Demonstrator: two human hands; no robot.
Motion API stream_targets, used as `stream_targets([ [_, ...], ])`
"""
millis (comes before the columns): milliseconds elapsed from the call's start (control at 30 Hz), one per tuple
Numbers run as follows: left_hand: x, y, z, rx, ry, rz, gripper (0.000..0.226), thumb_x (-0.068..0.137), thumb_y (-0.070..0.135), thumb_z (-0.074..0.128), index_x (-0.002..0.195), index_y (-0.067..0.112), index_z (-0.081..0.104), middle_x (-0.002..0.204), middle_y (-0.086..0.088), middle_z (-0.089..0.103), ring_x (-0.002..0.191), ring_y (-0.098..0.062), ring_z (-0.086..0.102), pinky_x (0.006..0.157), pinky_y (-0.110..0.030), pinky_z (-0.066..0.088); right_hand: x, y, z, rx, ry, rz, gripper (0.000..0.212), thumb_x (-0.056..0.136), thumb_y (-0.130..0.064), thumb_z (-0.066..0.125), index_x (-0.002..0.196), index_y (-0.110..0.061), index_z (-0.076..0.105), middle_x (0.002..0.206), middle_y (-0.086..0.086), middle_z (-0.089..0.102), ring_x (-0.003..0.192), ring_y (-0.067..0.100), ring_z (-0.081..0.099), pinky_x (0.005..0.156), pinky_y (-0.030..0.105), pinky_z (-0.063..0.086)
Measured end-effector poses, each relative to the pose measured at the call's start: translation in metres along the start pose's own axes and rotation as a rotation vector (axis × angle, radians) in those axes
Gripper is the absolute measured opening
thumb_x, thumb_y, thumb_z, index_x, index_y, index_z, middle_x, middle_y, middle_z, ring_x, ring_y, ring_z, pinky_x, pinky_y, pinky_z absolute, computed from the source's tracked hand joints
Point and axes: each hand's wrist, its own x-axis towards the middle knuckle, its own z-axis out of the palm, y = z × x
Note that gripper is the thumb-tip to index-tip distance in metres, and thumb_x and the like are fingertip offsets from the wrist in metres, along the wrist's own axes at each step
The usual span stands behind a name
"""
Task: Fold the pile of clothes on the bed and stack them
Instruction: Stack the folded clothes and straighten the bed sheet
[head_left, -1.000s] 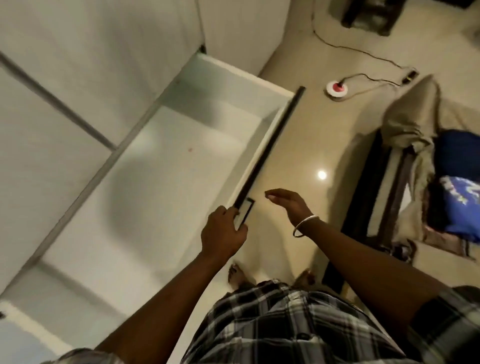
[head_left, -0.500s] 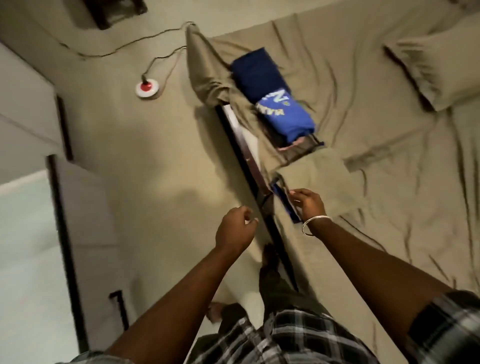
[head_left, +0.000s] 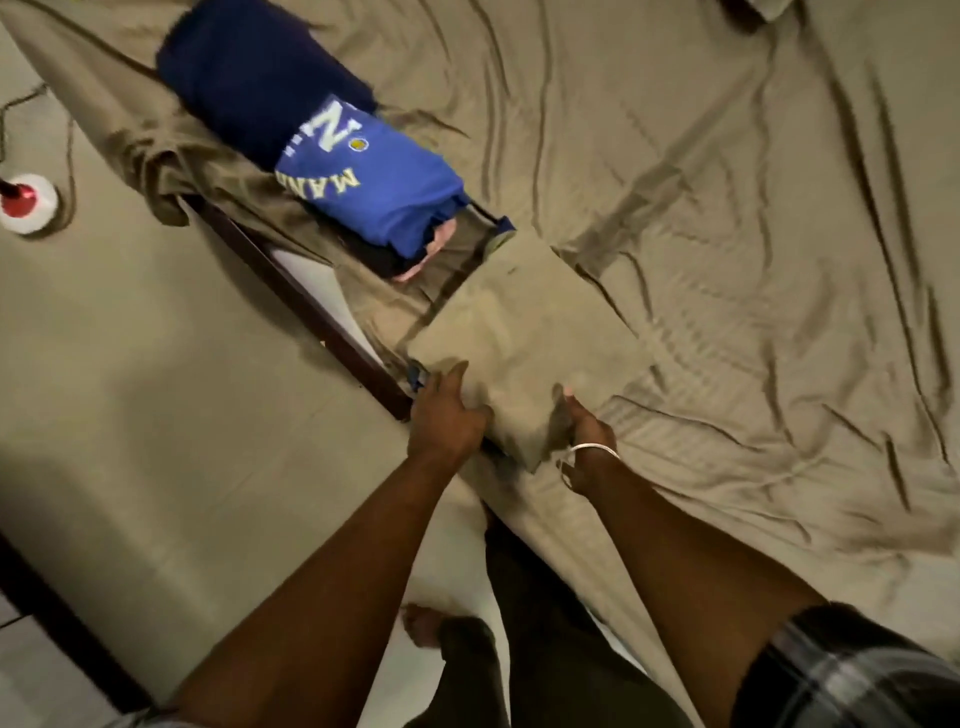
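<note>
Left hand (head_left: 447, 415) and right hand (head_left: 584, 431) are gripping the near end of the folded khaki garment (head_left: 519, 332) at the bed (head_left: 779, 260) edge | blue folded stack (head_left: 322, 140) is lying just beyond it | folding looking largely done, stacking remaining

Home bedroom, bed (head_left: 727, 260) with rumpled olive sheet, folded clothes (head_left: 332, 145) stacked on it, tiled floor (head_left: 156, 364)

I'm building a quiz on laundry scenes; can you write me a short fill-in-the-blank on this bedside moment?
1. Both hands grip the near end of the folded ____ cloth.
2. The bangle is on the ____ wrist.
3. The blue shirt with white letters lies on the ____.
4. The red-and-white device sits on the ____.

Missing words: tan; right; bed; floor
</note>
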Motion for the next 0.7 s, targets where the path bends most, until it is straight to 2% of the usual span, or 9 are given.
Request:
stream_targets([
  [67,0.025,-0.006,0.006,0.110,-0.013,0.028,0.078,0.085,0.032,0.066,0.153,0.030,0.028,0.158,-0.006,0.026,0.144,-0.031,0.025,0.119,-0.043,0.025,0.021,0.006,0.008,0.132,-0.095,0.029,0.059,0.065,-0.053,0.085,0.110,-0.017,0.070,0.103,0.004,0.073,0.096,0.027,0.069,0.087,0.042,0.054],
  [100,0.040,-0.012,0.012,0.112,-0.028,0.023,0.080,0.084,0.034,0.066,0.153,0.032,0.026,0.158,-0.005,0.024,0.144,-0.032,0.024,0.118,-0.044,0.025,0.038,0.013,0.012,0.185,-0.110,0.027,0.064,0.062,-0.050,0.088,0.114,-0.017,0.070,0.106,0.005,0.074,0.098,0.026,0.071,0.090,0.044,0.054],
  [200,0.059,-0.021,0.016,0.039,0.006,0.018,0.078,0.082,0.035,0.069,0.151,0.033,0.031,0.156,-0.003,0.025,0.142,-0.030,0.028,0.115,-0.044,0.031,0.063,0.023,0.015,0.242,-0.135,0.014,0.097,0.040,-0.049,0.098,0.124,-0.015,0.065,0.113,0.009,0.072,0.099,0.030,0.071,0.092,0.051,0.054],
  [267,0.063,-0.027,0.019,0.032,0.027,0.033,0.077,0.083,0.034,0.069,0.150,0.035,0.032,0.156,-0.001,0.024,0.142,-0.029,0.029,0.112,-0.045,0.033,0.056,0.021,0.020,0.248,-0.206,0.007,0.088,0.045,-0.041,0.097,0.122,-0.011,0.067,0.112,0.012,0.072,0.102,0.030,0.070,0.090,0.048,0.055],
  [333,0.062,-0.035,0.021,0.050,0.011,0.052,0.080,0.085,0.034,0.068,0.152,0.038,0.026,0.159,0.001,0.020,0.145,-0.027,0.024,0.113,-0.047,0.030,0.046,0.014,0.026,0.260,-0.271,0.018,0.065,0.059,-0.032,0.087,0.117,-0.008,0.069,0.109,0.014,0.073,0.100,0.029,0.071,0.082,0.040,0.058],
  [400,0.063,-0.041,0.022,0.005,-0.045,0.069,0.085,0.086,0.033,0.070,0.154,0.038,0.020,0.163,0.002,0.014,0.149,-0.024,0.015,0.120,-0.047,0.023,0.044,0.009,0.029,0.305,-0.317,0.018,0.061,0.062,-0.028,0.082,0.117,-0.004,0.069,0.110,0.016,0.072,0.097,0.031,0.070,0.077,0.037,0.058],
  [533,0.058,-0.049,0.010,-0.227,-0.130,0.039,0.090,0.083,0.033,0.074,0.154,0.036,0.021,0.164,0.003,0.014,0.150,-0.021,0.016,0.121,-0.050,0.021,0.032,0.004,0.043,0.325,-0.247,-0.025,0.099,0.034,-0.023,0.095,0.122,0.006,0.062,0.119,0.025,0.066,0.107,0.045,0.064,0.079,0.050,0.057],
  [633,0.036,-0.049,-0.004,-0.532,-0.020,0.015,0.075,0.088,0.031,0.069,0.152,0.028,0.029,0.157,0.000,0.033,0.142,-0.019,0.033,0.118,-0.046,0.030,0.008,-0.003,0.052,0.326,-0.212,-0.080,0.094,0.041,-0.017,0.090,0.126,0.007,0.056,0.118,0.027,0.065,0.100,0.044,0.067,0.067,0.048,0.057],
  [700,0.010,-0.047,-0.013,-0.709,0.138,0.026,0.064,0.091,0.047,0.059,0.149,0.027,0.038,0.148,-0.002,0.046,0.135,-0.018,0.044,0.112,-0.045,0.038,-0.014,-0.013,0.056,0.337,-0.156,-0.142,0.094,0.040,-0.016,0.087,0.126,0.006,0.054,0.116,0.026,0.066,0.094,0.040,0.070,0.064,0.046,0.057],
])
